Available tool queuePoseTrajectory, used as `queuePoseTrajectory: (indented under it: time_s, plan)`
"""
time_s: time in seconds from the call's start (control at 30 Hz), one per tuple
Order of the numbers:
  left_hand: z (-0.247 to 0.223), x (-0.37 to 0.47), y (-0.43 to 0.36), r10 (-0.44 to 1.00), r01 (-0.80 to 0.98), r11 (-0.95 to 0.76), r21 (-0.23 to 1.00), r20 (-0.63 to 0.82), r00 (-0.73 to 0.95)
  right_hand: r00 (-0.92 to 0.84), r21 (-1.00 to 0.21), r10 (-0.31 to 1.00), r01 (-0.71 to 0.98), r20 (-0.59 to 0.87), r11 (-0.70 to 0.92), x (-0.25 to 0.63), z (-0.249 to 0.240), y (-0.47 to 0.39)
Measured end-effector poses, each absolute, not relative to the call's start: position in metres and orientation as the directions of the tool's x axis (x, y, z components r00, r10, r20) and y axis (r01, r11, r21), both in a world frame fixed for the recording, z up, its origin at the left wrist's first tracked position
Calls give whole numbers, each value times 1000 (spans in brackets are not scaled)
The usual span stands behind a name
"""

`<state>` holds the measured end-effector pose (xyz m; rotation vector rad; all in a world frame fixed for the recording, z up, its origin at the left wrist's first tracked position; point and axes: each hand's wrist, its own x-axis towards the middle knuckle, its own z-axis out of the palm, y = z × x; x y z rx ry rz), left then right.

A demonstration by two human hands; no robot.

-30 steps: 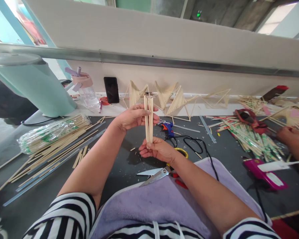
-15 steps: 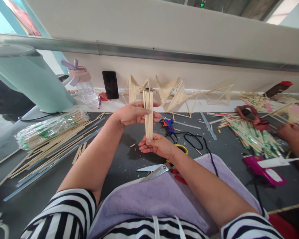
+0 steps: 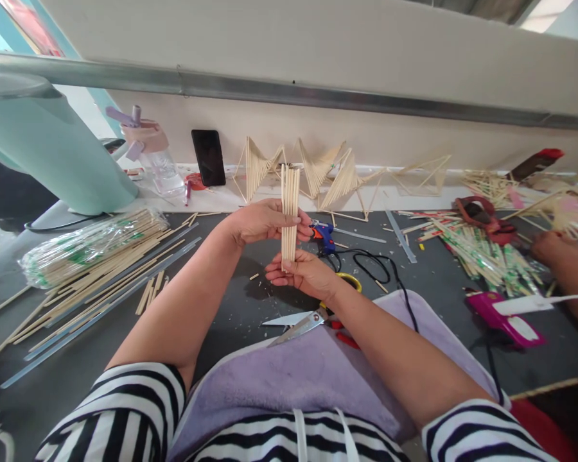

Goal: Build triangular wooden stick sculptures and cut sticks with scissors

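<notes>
Over the near table [image 3: 228,308], your left hand [image 3: 260,222] and right hand [image 3: 304,273] had fingers closed around upright sticks [image 3: 289,240]; uneven pressure could have splayed them.

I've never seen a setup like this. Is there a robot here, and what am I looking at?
No robot: these are a person's own two bare hands, seen by one camera worn on the head, looking forward and down. The left hand, above, and the right hand, below, hold an upright bundle of thin pale sticks. On the dark table lie open scissors, a blue glue gun and, at left, a plastic-wrapped pack of sticks. Behind are stick frames; another person's hand shows at far right.
</notes>
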<state>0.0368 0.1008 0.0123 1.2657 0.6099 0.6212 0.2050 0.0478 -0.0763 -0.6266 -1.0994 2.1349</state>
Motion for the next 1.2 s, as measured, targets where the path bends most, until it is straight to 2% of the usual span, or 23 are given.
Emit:
queuePoseTrajectory:
  time_s: [0.23, 0.37, 0.67, 1.0, 1.1, 1.2]
  plan:
    - [15, 24, 106, 777, -124, 114, 986, -11, 629, -705, -763, 696, -373, -137, -528, 205, -68, 48]
    - [17, 28, 103, 782, -92, 103, 990, -23, 622, -703, -702, 694, -417, -153, -578, 205, -67, 52]
    - [16, 35, 100, 767, -87, 112, 990, -30, 642, -693, -723, 711, -431, -119, -540, 207, -68, 54]
    - [15, 46, 92, 692, -114, 41, 993, 54, 720, -535, -937, 845, -286, -17, -200, 200, -89, 51]
    - [28, 50, 85, 760, -9, -130, 992, 105, 642, -419, -964, 904, -264, 92, -24, 197, -90, 52]
    - [34, 43, 86, 818, 144, -315, 938, 192, 542, -237, -940, 952, -320, 196, 114, 197, -88, 54]
